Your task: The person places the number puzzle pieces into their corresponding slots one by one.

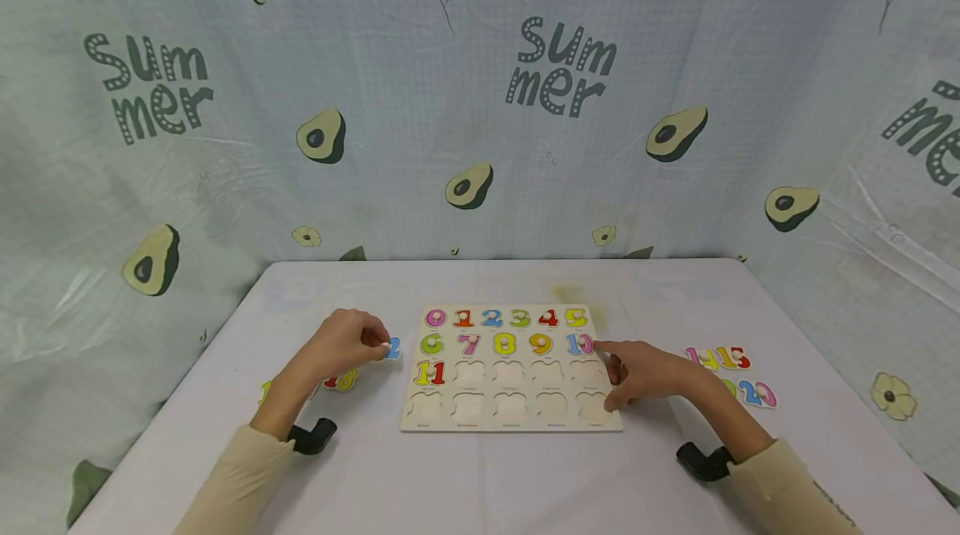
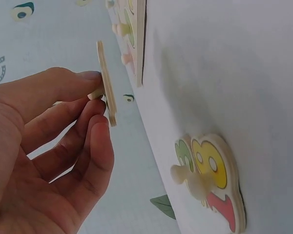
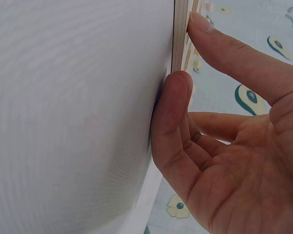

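My left hand pinches the blue-numbered piece by its knob, raised above the worktop just left of the puzzle board. The piece lies roughly level; its long axis I can't tell, since my fingers cover part. My right hand, thumb and index finger spread, touches the board's right side. The board's vacant recess beside the 11 is nearer my left hand.

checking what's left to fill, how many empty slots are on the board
9 empty slots: four in the third row, right of the 11, and five across the bottom row of the board. None seems hidden, though the right hand is close.
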`<state>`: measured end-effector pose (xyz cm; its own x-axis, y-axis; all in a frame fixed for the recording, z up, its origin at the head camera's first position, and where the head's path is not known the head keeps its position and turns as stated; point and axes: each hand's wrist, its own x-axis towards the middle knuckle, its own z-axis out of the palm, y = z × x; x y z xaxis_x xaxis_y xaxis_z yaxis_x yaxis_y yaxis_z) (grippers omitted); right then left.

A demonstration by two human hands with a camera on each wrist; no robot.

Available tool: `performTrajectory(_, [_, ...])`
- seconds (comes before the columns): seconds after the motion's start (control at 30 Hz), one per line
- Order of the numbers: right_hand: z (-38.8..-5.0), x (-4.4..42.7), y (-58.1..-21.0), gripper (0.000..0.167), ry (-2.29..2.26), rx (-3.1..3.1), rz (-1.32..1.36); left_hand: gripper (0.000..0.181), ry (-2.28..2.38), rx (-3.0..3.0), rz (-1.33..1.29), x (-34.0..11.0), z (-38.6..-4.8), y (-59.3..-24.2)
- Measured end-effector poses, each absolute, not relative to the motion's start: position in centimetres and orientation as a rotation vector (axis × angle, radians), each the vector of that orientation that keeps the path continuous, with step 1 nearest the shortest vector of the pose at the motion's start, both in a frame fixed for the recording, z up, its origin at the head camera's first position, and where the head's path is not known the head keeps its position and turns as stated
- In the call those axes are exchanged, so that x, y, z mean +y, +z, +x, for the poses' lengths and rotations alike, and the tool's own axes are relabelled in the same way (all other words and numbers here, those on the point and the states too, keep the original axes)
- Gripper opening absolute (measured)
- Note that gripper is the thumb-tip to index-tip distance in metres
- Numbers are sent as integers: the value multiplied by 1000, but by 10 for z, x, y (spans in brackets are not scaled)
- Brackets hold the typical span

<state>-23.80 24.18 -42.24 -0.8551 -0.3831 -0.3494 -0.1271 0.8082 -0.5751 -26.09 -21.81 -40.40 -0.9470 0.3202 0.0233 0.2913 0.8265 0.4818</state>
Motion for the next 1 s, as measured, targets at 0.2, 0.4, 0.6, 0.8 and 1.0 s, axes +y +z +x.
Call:
performTrajectory(0.2, [-239, 243, -423, 93, -755, 2537, -381, 8, 757, 2944, 543, -212, -261, -402])
performTrajectory(0.4, [-240, 244, -424, 94, -741, 2542, -387, 7, 755, 2939, 576, -207, -260, -403])
performTrajectory(0.6, [-240, 243, -424, 95, -738, 2539, -374, 6, 732, 2927, 647, -198, -262, -405])
performTrajectory(0.8, [-240, 243, -424, 95, -745, 2542, -380, 4, 723, 2910, 715, -189, -263, -409])
performTrajectory(1.0, [-241, 243, -424, 95, -748, 2538, -380, 4, 736, 2871, 739, -178, -263, -412])
